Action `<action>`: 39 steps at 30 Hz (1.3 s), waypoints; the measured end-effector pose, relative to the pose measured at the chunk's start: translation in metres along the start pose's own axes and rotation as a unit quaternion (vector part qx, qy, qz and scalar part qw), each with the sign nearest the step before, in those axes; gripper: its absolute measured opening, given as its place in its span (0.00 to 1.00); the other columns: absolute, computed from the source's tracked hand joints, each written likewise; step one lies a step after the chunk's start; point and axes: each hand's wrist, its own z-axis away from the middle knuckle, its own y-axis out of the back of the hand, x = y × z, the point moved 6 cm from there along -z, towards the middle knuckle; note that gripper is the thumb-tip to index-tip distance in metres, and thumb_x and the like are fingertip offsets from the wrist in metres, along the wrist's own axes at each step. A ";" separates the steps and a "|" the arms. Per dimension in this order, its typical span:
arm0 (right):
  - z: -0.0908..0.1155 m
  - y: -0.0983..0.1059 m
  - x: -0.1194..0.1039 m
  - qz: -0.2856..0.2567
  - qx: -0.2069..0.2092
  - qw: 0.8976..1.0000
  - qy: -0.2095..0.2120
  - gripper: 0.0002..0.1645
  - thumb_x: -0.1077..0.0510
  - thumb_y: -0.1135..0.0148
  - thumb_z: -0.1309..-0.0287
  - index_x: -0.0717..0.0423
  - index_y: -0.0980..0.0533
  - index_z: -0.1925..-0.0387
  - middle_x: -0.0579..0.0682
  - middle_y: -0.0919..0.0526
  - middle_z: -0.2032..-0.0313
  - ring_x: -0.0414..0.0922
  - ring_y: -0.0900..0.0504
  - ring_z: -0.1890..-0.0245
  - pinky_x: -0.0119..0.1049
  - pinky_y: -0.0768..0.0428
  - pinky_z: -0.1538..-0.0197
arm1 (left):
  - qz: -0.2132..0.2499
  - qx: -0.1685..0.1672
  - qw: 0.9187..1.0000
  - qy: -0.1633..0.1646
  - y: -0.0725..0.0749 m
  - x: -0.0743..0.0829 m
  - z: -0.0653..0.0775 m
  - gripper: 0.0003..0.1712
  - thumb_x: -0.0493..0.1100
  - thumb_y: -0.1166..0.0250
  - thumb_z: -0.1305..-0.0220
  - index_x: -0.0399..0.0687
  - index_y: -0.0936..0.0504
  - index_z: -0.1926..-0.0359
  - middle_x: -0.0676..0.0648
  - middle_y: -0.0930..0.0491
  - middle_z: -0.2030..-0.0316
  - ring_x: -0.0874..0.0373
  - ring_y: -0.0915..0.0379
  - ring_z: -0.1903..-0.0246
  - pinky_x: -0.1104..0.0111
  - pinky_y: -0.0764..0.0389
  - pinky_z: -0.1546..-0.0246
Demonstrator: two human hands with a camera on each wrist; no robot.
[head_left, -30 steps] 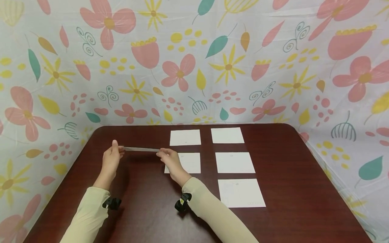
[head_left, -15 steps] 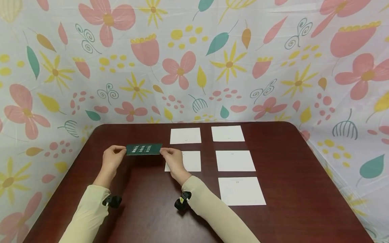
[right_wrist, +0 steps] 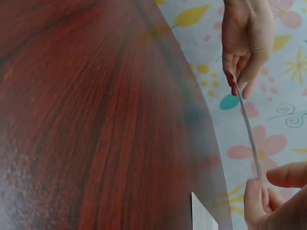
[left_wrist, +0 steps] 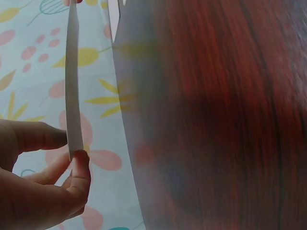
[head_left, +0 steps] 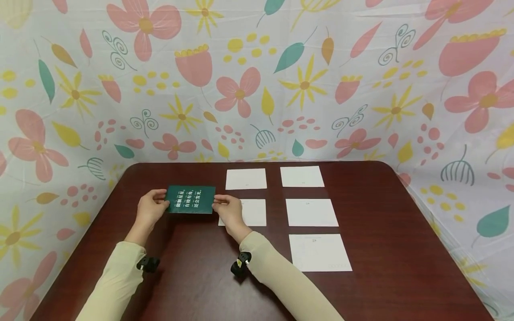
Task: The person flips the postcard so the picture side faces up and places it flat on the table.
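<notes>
A dark green postcard (head_left: 190, 199) with white lettering is stretched between my two hands over the left part of the table. My left hand (head_left: 150, 208) pinches its left short edge between thumb and fingers, and my right hand (head_left: 230, 215) pinches the opposite edge. In the left wrist view the card (left_wrist: 73, 91) shows nearly edge-on, held in my left hand's fingertips (left_wrist: 80, 163). The right wrist view also has the card (right_wrist: 250, 132) as a thin strip running between both hands. Its lettered side faces the head camera.
Several white cards lie in two columns on the dark wooden table (head_left: 381, 232): a back one (head_left: 246, 179), one partly behind my right hand (head_left: 254, 212), and a right column down to a front one (head_left: 320, 253). A floral cloth (head_left: 257, 89) hangs behind the table.
The postcard has tilted from nearly edge-on to showing its green lettered face to the head camera. Both hands keep hold of it, turning at the fingers, with the arms almost in place.
</notes>
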 end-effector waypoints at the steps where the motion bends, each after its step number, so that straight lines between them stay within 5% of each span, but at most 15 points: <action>1: 0.000 -0.001 0.001 0.000 -0.006 1.000 -0.003 0.17 0.73 0.37 0.48 0.70 0.21 0.53 0.59 0.18 0.63 0.46 0.18 0.64 0.36 0.18 0.58 | -0.008 -0.008 1.000 0.001 -0.001 -0.001 0.000 0.25 0.30 0.44 0.34 0.30 0.33 0.36 0.30 0.30 0.46 0.40 0.31 0.49 0.59 0.23 0.56; 16: -0.003 -0.021 0.014 0.127 -0.064 0.989 -0.025 0.28 0.75 0.38 0.49 0.72 0.29 0.43 0.52 0.26 0.72 0.43 0.21 0.80 0.34 0.17 0.72 | -0.101 -0.098 0.990 0.008 -0.009 -0.025 -0.011 0.30 0.35 0.38 0.36 0.23 0.36 0.37 0.25 0.31 0.46 0.32 0.34 0.48 0.47 0.26 0.52; 23: -0.004 -0.025 0.014 0.228 -0.078 0.971 -0.012 0.30 0.71 0.37 0.48 0.71 0.30 0.41 0.50 0.22 0.78 0.43 0.20 0.84 0.30 0.23 0.77 | -0.130 -0.113 0.985 0.017 -0.014 -0.032 -0.017 0.32 0.36 0.36 0.38 0.22 0.36 0.38 0.24 0.31 0.47 0.33 0.31 0.50 0.49 0.25 0.55; 31: -0.005 -0.028 0.012 0.278 -0.082 0.957 0.004 0.32 0.70 0.36 0.50 0.74 0.31 0.41 0.51 0.21 0.85 0.43 0.19 0.84 0.27 0.26 0.77 | -0.148 -0.123 0.981 0.027 -0.018 -0.033 -0.019 0.32 0.36 0.35 0.38 0.21 0.36 0.39 0.23 0.31 0.47 0.34 0.31 0.51 0.49 0.25 0.54; 33: -0.005 -0.029 0.012 0.284 -0.085 0.955 0.001 0.32 0.70 0.35 0.50 0.74 0.31 0.41 0.54 0.20 0.84 0.44 0.19 0.84 0.27 0.27 0.78 | -0.156 -0.119 0.980 0.026 -0.018 -0.033 -0.019 0.32 0.36 0.35 0.39 0.20 0.35 0.40 0.24 0.30 0.49 0.34 0.30 0.52 0.49 0.25 0.55; 39: -0.007 -0.031 0.008 0.330 -0.076 0.941 0.018 0.31 0.69 0.35 0.53 0.75 0.28 0.44 0.65 0.17 0.57 0.43 0.20 0.75 0.30 0.25 0.71 | -0.183 -0.101 0.978 0.012 -0.020 -0.032 -0.020 0.32 0.37 0.34 0.41 0.20 0.34 0.41 0.24 0.28 0.51 0.37 0.27 0.55 0.50 0.23 0.56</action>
